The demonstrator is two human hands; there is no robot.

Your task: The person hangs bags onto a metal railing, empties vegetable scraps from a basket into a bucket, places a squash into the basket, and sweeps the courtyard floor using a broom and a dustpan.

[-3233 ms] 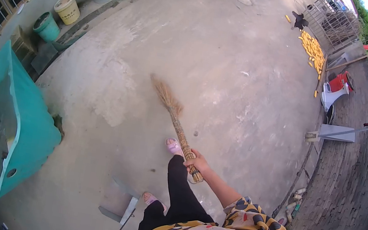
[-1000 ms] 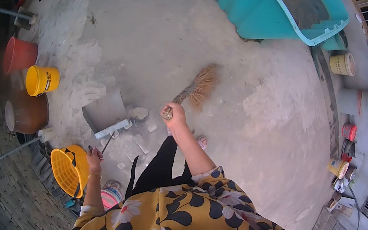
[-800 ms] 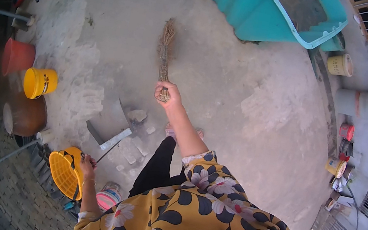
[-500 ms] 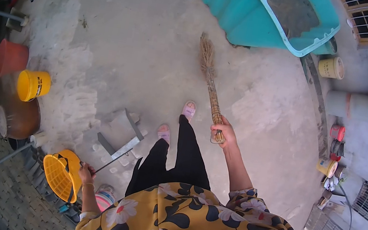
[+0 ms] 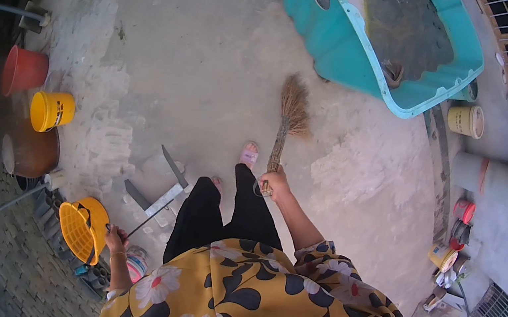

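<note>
My right hand (image 5: 274, 183) is wrapped round the handle end of a straw broom (image 5: 281, 137), whose bristles fan out on the concrete ahead of my feet. Off to the left, my left hand (image 5: 116, 238) grips the thin dark handle of a metal dustpan (image 5: 164, 197). The dustpan hangs or rests low, to the left of my legs, its grey sides pointing away from me. Whether it touches the ground I cannot tell. Close by my left hand stands a yellow basket (image 5: 82, 229), with a pink and white bucket (image 5: 135, 264) beside my forearm.
A large teal tub (image 5: 333, 44) holding dark water stands ahead to the right. On the left are a red bucket (image 5: 24, 72), a yellow bucket (image 5: 51, 111) and a brown jar (image 5: 36, 152). Several buckets and a grey cylinder (image 5: 483, 177) line the wall at right.
Compared with half a second ago, my right hand and the broom handle have moved left, and the bristles are lower and spread wider. The dustpan has turned slightly. More of the tub shows.
</note>
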